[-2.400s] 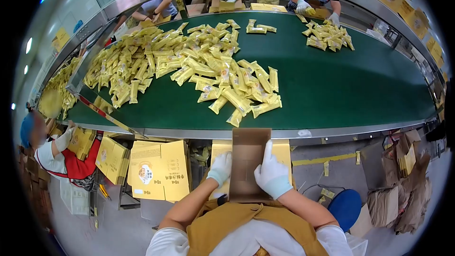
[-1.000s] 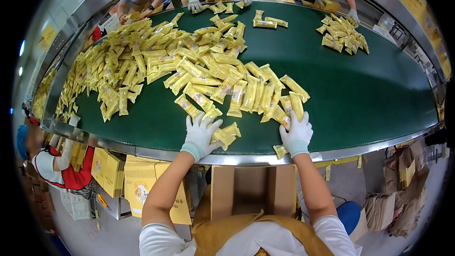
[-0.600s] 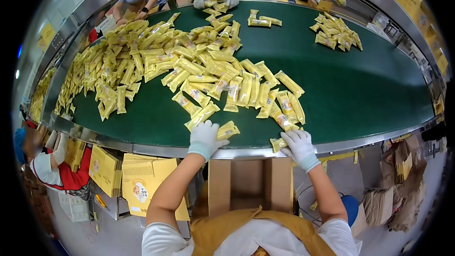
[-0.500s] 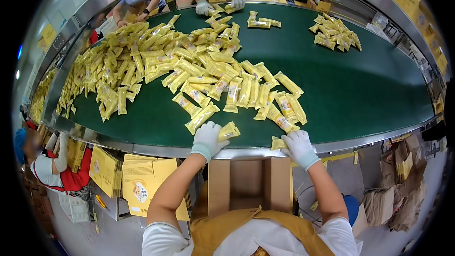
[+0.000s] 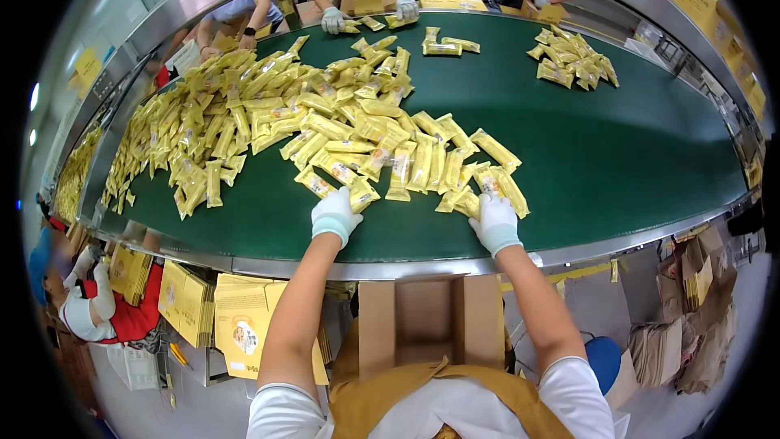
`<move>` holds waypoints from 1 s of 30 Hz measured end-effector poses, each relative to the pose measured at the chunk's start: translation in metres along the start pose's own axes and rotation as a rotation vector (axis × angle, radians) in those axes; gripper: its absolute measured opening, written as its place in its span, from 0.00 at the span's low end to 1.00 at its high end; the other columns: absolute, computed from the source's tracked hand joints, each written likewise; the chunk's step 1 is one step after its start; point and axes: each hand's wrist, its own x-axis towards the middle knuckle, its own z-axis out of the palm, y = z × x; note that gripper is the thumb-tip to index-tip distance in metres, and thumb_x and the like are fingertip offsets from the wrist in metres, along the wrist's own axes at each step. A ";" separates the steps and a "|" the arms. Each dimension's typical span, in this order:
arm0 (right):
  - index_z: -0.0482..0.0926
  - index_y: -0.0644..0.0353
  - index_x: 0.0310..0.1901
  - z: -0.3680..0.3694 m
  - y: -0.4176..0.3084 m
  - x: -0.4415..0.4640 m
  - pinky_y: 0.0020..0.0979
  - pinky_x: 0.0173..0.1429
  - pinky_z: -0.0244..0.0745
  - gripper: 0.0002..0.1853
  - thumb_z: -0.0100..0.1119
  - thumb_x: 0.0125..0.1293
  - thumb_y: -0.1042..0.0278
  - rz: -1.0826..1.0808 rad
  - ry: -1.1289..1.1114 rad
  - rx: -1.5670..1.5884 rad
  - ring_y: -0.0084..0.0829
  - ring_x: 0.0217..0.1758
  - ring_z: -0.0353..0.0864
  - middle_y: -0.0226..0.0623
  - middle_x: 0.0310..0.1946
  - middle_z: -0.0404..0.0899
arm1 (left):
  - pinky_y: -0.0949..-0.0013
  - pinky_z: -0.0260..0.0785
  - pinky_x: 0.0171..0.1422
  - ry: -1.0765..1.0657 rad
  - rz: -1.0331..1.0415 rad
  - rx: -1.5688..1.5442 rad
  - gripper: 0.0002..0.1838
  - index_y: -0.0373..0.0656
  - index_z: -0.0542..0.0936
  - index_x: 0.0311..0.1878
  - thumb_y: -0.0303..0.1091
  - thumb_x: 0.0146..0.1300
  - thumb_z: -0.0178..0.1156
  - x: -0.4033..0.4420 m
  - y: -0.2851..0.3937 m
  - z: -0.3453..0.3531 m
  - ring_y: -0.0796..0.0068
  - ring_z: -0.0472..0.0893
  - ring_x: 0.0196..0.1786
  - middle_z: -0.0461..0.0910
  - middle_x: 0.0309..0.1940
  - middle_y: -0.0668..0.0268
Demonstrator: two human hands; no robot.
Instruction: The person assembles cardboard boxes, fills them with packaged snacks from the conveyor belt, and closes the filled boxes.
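Many yellow wrapped snack packets (image 5: 325, 127) lie heaped on a green conveyor belt (image 5: 617, 162). My left hand (image 5: 335, 215), in a white glove, has its fingers closed on a snack packet (image 5: 363, 193) at the near edge of the heap. To the right, my gloved right hand (image 5: 495, 221) is closed round a packet (image 5: 466, 202), with other packets touching its fingertips. Part of each held packet is hidden by the glove. Below the belt's edge, between my forearms, stands an open cardboard box (image 5: 376, 327), its inside in shadow.
A metal rail (image 5: 422, 268) runs along the belt's near edge. Flattened yellow cartons (image 5: 248, 321) stand at the lower left, near a person in red (image 5: 134, 309). Co-workers' gloved hands (image 5: 332, 21) are across the belt. A smaller packet pile (image 5: 575, 58) lies far right.
Both my hands have moved forward from the belt's near edge to the heap, the left also slightly leftward. The packets they held near the rail have moved up with them.
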 end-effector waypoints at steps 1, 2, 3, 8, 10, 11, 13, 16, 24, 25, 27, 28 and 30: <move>0.77 0.59 0.48 -0.012 0.003 -0.004 0.45 0.55 0.79 0.25 0.73 0.55 0.51 0.034 -0.091 0.059 0.46 0.51 0.82 0.46 0.46 0.82 | 0.57 0.78 0.58 0.028 0.014 0.020 0.29 0.45 0.77 0.57 0.44 0.54 0.75 0.000 -0.003 0.004 0.56 0.85 0.53 0.85 0.50 0.56; 0.77 0.59 0.49 -0.028 0.008 -0.004 0.45 0.55 0.79 0.26 0.73 0.55 0.51 0.066 -0.178 0.120 0.47 0.52 0.83 0.47 0.46 0.83 | 0.57 0.78 0.58 0.048 0.029 0.019 0.29 0.45 0.77 0.58 0.43 0.55 0.74 0.000 -0.004 0.008 0.56 0.85 0.53 0.85 0.50 0.56; 0.77 0.60 0.50 -0.040 0.012 -0.002 0.45 0.56 0.79 0.27 0.72 0.55 0.51 0.095 -0.263 0.181 0.48 0.52 0.83 0.48 0.47 0.83 | 0.57 0.78 0.57 0.071 0.043 0.016 0.29 0.45 0.76 0.58 0.43 0.55 0.74 0.000 -0.006 0.011 0.56 0.85 0.53 0.85 0.50 0.56; 0.78 0.61 0.49 -0.055 0.015 0.029 0.47 0.51 0.81 0.24 0.70 0.58 0.53 0.257 0.021 0.190 0.50 0.46 0.86 0.49 0.44 0.85 | 0.57 0.78 0.57 0.041 0.012 0.026 0.30 0.47 0.75 0.59 0.43 0.54 0.74 -0.003 -0.002 0.004 0.55 0.85 0.54 0.84 0.51 0.56; 0.78 0.60 0.49 -0.019 0.017 0.049 0.46 0.51 0.82 0.22 0.70 0.59 0.55 0.287 0.023 0.125 0.49 0.45 0.87 0.48 0.42 0.86 | 0.57 0.78 0.57 0.032 -0.004 0.020 0.31 0.48 0.75 0.60 0.44 0.54 0.74 -0.005 0.002 0.003 0.55 0.85 0.53 0.84 0.52 0.56; 0.77 0.59 0.50 -0.007 0.015 0.053 0.45 0.52 0.82 0.23 0.71 0.58 0.55 0.321 -0.029 0.109 0.49 0.47 0.88 0.48 0.42 0.87 | 0.57 0.78 0.57 0.029 -0.014 0.016 0.31 0.48 0.75 0.60 0.44 0.54 0.74 -0.005 0.001 0.003 0.55 0.85 0.53 0.84 0.52 0.56; 0.77 0.59 0.50 -0.004 0.015 0.064 0.44 0.52 0.82 0.23 0.72 0.58 0.56 0.333 -0.077 0.077 0.49 0.47 0.88 0.48 0.43 0.87 | 0.57 0.79 0.56 0.078 0.012 0.033 0.28 0.48 0.75 0.60 0.42 0.57 0.72 -0.004 -0.002 0.011 0.56 0.85 0.53 0.84 0.52 0.57; 0.76 0.57 0.51 -0.001 0.029 0.055 0.45 0.46 0.82 0.19 0.67 0.59 0.64 0.193 0.005 -0.045 0.45 0.41 0.88 0.43 0.38 0.85 | 0.57 0.78 0.56 0.095 0.035 0.029 0.25 0.49 0.75 0.60 0.41 0.60 0.68 -0.009 -0.005 0.015 0.57 0.85 0.54 0.84 0.52 0.59; 0.68 0.62 0.67 -0.030 0.032 -0.050 0.46 0.71 0.63 0.38 0.70 0.60 0.51 -0.184 0.222 -0.154 0.47 0.66 0.71 0.48 0.59 0.73 | 0.51 0.63 0.71 0.545 0.509 0.289 0.46 0.43 0.69 0.72 0.61 0.56 0.69 -0.054 -0.030 0.053 0.57 0.72 0.67 0.77 0.58 0.54; 0.61 0.65 0.73 -0.024 0.033 -0.053 0.46 0.74 0.60 0.50 0.75 0.55 0.47 -0.167 0.142 -0.149 0.51 0.71 0.65 0.54 0.69 0.65 | 0.50 0.58 0.73 0.454 0.486 0.312 0.55 0.41 0.63 0.76 0.68 0.53 0.68 -0.054 -0.032 0.061 0.54 0.67 0.71 0.72 0.63 0.50; 0.60 0.66 0.73 -0.020 0.044 -0.046 0.46 0.73 0.61 0.53 0.77 0.52 0.46 -0.125 0.144 -0.033 0.51 0.69 0.67 0.53 0.69 0.65 | 0.52 0.59 0.71 0.292 0.388 0.188 0.56 0.40 0.62 0.76 0.69 0.53 0.67 -0.051 -0.026 0.047 0.55 0.68 0.70 0.72 0.65 0.51; 0.60 0.67 0.73 -0.025 0.047 -0.041 0.46 0.72 0.62 0.54 0.78 0.51 0.46 -0.105 0.142 0.027 0.50 0.68 0.68 0.52 0.69 0.65 | 0.53 0.59 0.71 0.209 0.335 0.127 0.56 0.39 0.62 0.76 0.69 0.53 0.67 -0.051 -0.025 0.041 0.56 0.69 0.70 0.72 0.66 0.51; 0.58 0.68 0.74 -0.039 0.056 -0.024 0.44 0.69 0.67 0.63 0.81 0.42 0.39 -0.003 -0.076 0.023 0.50 0.64 0.71 0.52 0.66 0.71 | 0.55 0.61 0.67 0.266 0.342 0.190 0.60 0.37 0.60 0.77 0.70 0.51 0.69 -0.046 -0.028 0.044 0.59 0.72 0.67 0.73 0.64 0.53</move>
